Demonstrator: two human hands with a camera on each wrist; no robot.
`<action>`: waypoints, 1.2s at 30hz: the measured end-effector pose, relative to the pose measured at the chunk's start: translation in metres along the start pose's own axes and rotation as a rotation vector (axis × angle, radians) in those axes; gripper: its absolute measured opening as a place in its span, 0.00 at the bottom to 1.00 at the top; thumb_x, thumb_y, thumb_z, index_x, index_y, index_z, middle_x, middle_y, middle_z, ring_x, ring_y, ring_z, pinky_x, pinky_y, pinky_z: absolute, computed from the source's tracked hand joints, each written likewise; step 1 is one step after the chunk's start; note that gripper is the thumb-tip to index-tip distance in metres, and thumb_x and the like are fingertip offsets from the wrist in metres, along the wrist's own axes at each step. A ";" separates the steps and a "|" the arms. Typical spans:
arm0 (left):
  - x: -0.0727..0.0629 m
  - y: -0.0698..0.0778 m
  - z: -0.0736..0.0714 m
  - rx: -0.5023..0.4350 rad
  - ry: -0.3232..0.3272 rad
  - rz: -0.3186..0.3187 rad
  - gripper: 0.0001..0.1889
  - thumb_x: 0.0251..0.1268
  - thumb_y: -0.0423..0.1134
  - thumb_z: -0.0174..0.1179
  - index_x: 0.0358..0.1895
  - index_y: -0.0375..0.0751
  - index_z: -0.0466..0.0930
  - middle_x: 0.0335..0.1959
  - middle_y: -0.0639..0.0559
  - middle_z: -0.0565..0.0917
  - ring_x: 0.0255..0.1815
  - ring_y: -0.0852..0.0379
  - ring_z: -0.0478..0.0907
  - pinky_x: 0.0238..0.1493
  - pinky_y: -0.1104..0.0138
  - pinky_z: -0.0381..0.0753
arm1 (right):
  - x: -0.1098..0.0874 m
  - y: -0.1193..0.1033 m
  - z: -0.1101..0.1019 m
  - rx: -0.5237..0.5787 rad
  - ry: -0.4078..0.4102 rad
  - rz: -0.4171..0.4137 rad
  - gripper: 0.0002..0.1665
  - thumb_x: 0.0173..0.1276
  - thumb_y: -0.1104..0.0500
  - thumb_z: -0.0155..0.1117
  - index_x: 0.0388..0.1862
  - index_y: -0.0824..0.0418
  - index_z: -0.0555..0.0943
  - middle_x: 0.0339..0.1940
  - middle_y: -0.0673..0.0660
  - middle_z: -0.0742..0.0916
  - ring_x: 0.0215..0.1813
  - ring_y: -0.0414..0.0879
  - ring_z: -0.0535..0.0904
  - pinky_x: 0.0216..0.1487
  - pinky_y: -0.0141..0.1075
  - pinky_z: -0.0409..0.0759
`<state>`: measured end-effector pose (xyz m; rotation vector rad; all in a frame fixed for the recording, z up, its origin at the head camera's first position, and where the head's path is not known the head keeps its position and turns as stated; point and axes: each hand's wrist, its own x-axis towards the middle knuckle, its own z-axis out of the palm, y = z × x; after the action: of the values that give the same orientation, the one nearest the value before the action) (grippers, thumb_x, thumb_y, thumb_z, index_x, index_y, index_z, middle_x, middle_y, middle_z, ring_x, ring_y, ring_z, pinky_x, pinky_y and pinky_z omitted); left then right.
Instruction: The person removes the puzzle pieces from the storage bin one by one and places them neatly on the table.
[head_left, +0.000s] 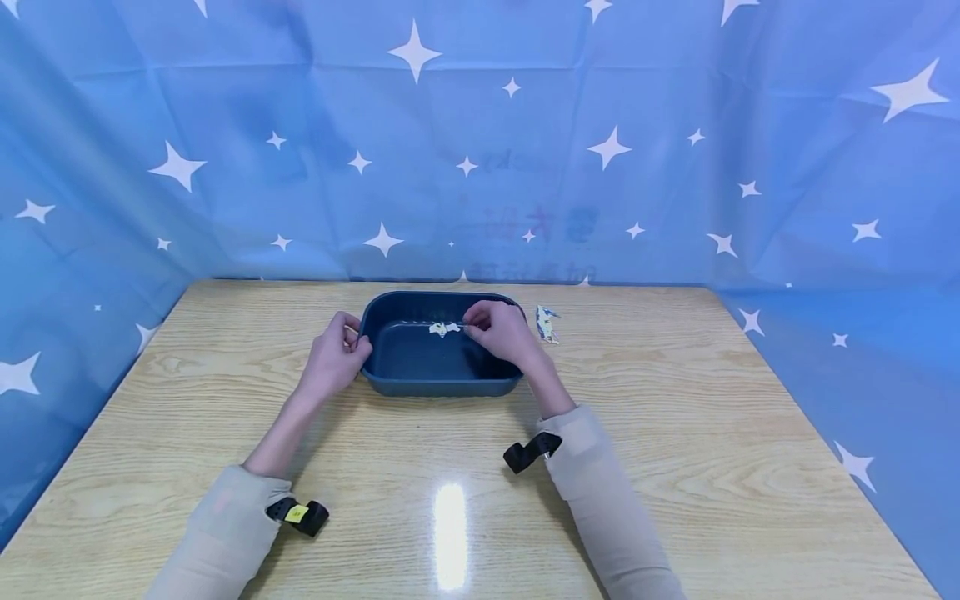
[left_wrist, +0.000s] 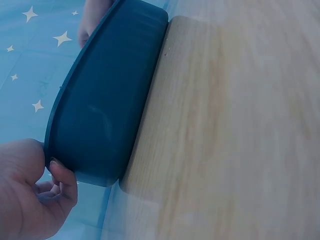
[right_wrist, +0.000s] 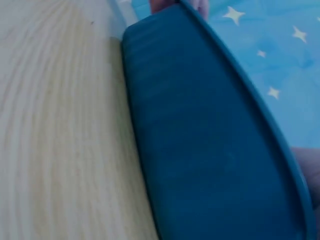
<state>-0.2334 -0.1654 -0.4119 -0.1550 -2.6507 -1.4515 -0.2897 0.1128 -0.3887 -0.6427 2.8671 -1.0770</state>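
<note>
A dark blue rectangular plastic basin [head_left: 435, 387] rests on the table. My left hand [head_left: 337, 354] grips its left rim, with thumb and curled fingers at the edge; the left wrist view shows this hand [left_wrist: 30, 190] on the basin's end [left_wrist: 100, 110]. My right hand [head_left: 498, 329] reaches over the right side of the basin and pinches a small crumpled white-and-yellow scrap [head_left: 442, 329], which sticks out to the left of the fingertips over the basin. In the right wrist view the basin's side wall [right_wrist: 200, 125] hides most of that hand.
Another torn white-and-blue scrap [head_left: 547, 324] lies on the wooden table [head_left: 675, 467], just right of the basin. Behind the table hangs a blue cloth [head_left: 480, 117] with white stars. Both wrists wear black cameras over light sleeves [head_left: 607, 492].
</note>
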 end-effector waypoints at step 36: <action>0.001 -0.001 0.000 0.012 0.012 0.010 0.12 0.70 0.32 0.52 0.52 0.29 0.69 0.31 0.47 0.75 0.25 0.53 0.70 0.29 0.65 0.70 | 0.004 -0.002 0.012 -0.153 -0.180 0.166 0.20 0.67 0.67 0.66 0.57 0.65 0.77 0.45 0.60 0.84 0.46 0.50 0.81 0.48 0.43 0.81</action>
<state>-0.2345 -0.1658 -0.4127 -0.1578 -2.6451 -1.4284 -0.2907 0.1025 -0.3962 -0.4693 2.8046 -0.7448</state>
